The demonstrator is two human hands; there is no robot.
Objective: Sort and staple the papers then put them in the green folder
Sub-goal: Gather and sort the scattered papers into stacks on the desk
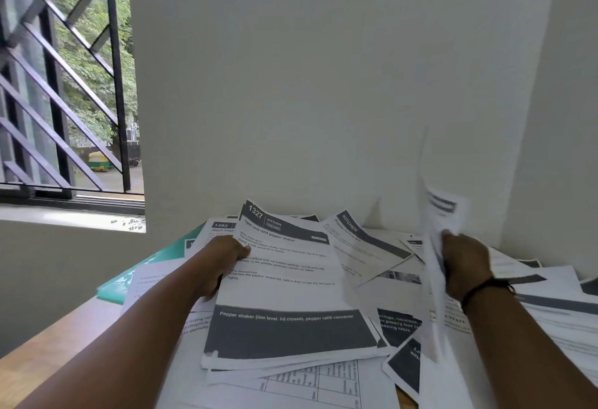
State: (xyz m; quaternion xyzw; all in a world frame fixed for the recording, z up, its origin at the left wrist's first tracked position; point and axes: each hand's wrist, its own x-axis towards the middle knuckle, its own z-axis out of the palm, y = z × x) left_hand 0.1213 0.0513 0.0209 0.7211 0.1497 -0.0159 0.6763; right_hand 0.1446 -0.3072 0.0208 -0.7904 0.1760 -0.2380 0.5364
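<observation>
Head view: my left hand [226, 263] grips a stack of sheets [291, 305] by its left edge — the top page reads "1327 KITCHEN", "Open and refill pepper shaker", with a dark band saying "Pepper shaker (low level, lid closed), pepper refill container". My right hand [466, 266] holds a blurred, upright sheet [437, 246]. Loose papers [372, 246] cover the table [48, 344]; one is headed "1492". At the far left, the green folder [129, 279] lies partly under them.

The papers [291, 279] are matt white sheets printed with dark grey bands. The green folder [129, 279] looks like smooth, slightly glossy plastic. The table [48, 344] is pale wood.
</observation>
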